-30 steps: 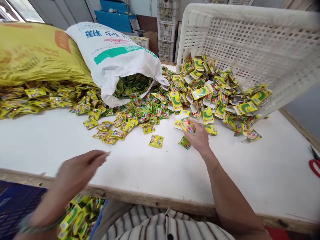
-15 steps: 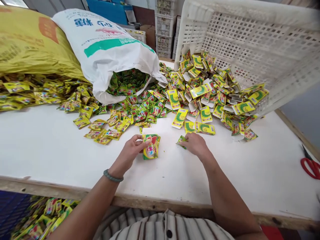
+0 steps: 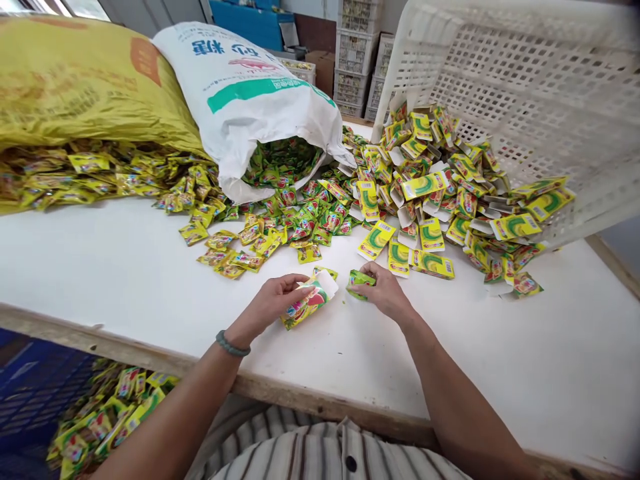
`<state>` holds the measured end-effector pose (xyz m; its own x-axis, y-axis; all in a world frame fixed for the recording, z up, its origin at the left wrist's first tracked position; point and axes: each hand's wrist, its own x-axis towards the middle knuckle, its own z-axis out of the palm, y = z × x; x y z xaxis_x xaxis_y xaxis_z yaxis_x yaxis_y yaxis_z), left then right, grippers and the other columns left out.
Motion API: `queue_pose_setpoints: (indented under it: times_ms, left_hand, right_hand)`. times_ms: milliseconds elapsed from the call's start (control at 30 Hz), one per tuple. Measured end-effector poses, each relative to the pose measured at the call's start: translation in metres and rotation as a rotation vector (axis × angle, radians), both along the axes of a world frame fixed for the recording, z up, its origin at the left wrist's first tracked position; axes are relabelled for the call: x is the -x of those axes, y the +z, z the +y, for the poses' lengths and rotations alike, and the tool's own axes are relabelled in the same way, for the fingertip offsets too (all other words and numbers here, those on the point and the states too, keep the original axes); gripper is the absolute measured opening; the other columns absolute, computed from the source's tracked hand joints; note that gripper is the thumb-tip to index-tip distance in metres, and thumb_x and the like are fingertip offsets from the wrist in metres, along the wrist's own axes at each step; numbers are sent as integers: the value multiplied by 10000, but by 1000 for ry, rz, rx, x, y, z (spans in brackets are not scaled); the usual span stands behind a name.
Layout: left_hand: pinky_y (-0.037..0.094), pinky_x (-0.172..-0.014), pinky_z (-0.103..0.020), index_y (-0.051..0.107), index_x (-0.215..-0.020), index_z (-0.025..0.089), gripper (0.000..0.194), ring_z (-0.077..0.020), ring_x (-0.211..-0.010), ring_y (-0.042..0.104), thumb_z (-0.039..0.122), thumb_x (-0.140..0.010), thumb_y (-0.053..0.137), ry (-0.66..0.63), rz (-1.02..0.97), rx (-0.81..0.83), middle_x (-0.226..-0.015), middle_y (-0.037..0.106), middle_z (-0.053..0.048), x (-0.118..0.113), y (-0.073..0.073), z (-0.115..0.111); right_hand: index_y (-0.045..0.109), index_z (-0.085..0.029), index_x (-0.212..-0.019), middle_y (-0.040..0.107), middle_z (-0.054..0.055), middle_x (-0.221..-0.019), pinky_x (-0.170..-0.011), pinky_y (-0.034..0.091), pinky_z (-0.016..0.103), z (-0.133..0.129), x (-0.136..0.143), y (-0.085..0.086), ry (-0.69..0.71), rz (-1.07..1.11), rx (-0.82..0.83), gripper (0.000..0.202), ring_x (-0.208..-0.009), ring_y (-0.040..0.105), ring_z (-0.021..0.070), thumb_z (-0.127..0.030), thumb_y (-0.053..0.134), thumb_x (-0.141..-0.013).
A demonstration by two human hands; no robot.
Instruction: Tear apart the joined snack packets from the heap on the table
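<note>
The left hand [image 3: 274, 300] pinches a small box [image 3: 307, 305], now tipped so its white flap [image 3: 327, 284] points toward the right hand [image 3: 387, 293]. That hand pinches a green packet [image 3: 361, 281] just beside it; over the white table [image 3: 525, 367], the two look roughly lined up.

The left hand [image 3: 275, 298] and right hand [image 3: 387, 293] make two, the left holding one carton [image 3: 311, 300] and the right one green packet [image 3: 357, 283]. There is one bracelet [image 3: 233, 343], one yellow sack [image 3: 90, 87] and one white sack [image 3: 265, 110], one large white basket [image 3: 505, 60], one blue crate [image 3: 35, 387] and one tabletop [image 3: 480, 360]. Heaped cartons [image 3: 425, 187], loose green packets [image 3: 303, 217] and yellow packets [image 3: 93, 162] overlap too much to count exactly; each runs to dozens.
</note>
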<state>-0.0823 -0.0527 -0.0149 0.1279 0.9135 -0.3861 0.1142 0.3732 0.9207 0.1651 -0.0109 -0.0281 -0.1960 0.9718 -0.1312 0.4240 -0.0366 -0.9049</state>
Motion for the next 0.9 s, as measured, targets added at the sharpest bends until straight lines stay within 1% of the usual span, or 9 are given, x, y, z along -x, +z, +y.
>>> queue_pose_setpoints:
  times_ms: [100, 200, 300, 400, 567, 633, 733, 800, 900]
  left_hand:
    - [460, -582, -261, 696, -1028, 157, 564, -184, -677, 635, 554, -634, 767, 1, 30, -15, -824, 742, -48, -1, -5, -1]
    - [462, -578, -262, 715, -976, 156, 539, -191, -680, 636, 561, -624, 767, 0, 1, -34, -831, 746, -52, -6, -5, -2]
    - [462, -582, -256, 730, -922, 154, 503, -186, -672, 631, 569, -639, 751, -18, -42, -54, -823, 745, -49, -8, -2, -3]
    - [475, -607, -259, 728, -946, 157, 491, -193, -708, 643, 544, -647, 758, -33, -64, -56, -868, 747, -54, -8, -1, -4]
    - [488, -597, -275, 715, -948, 160, 477, -205, -714, 656, 511, -632, 785, -42, -87, -27, -848, 747, -66, -4, -6, -5]
    - [497, -593, -279, 714, -910, 164, 472, -200, -692, 657, 504, -597, 809, 22, -105, -3, -821, 748, -61, -2, -7, -4]
    - [506, -588, -278, 702, -887, 150, 508, -186, -655, 660, 468, -524, 859, 182, -141, 26, -787, 746, -55, 3, -6, -2]
    - [512, -599, -276, 693, -885, 138, 532, -182, -653, 667, 440, -488, 881, 285, -176, 30, -775, 746, -53, 7, -4, 0]
    - [505, -589, -262, 682, -889, 133, 552, -166, -629, 663, 419, -466, 892, 407, -180, 21, -742, 739, -36, 11, -3, 2]
  right_hand:
    - [562, -205, -863, 566, -34, -726, -622, 436, 270, -1, 15, 1, -26, 339, 85, 361, -644, 523, 127, -422, 760, -655]
    - [589, -196, -919, 580, -29, -722, -647, 452, 274, -2, 29, 1, -27, 440, 98, 400, -663, 540, 129, -430, 761, -645]
    - [598, -193, -896, 544, -44, -665, -612, 435, 265, -4, 39, -1, -3, 369, 88, 382, -632, 517, 125, -425, 759, -639]
    - [586, -204, -892, 517, -57, -647, -594, 419, 259, -7, 44, -3, -18, 315, 37, 348, -613, 496, 122, -408, 742, -657]
    - [595, -214, -935, 574, -40, -707, -635, 440, 267, -13, 51, 0, 111, 238, 14, 301, -662, 537, 132, -375, 704, -705]
    - [602, -217, -1006, 620, -12, -805, -673, 467, 276, -13, 54, 1, 98, 218, -34, 308, -710, 565, 138, -375, 666, -750]
    - [590, -201, -1101, 653, 55, -974, -734, 496, 307, -8, 57, 0, -62, 151, -131, 329, -797, 589, 160, -406, 572, -844]
    - [606, -179, -1091, 646, 96, -1028, -789, 493, 343, -4, 60, -6, -152, -7, -198, 319, -883, 583, 195, -402, 554, -869]
    - [637, -174, -1053, 613, 130, -1117, -896, 445, 401, -3, 67, -18, -99, -288, -280, 293, -1044, 528, 257, -353, 645, -821]
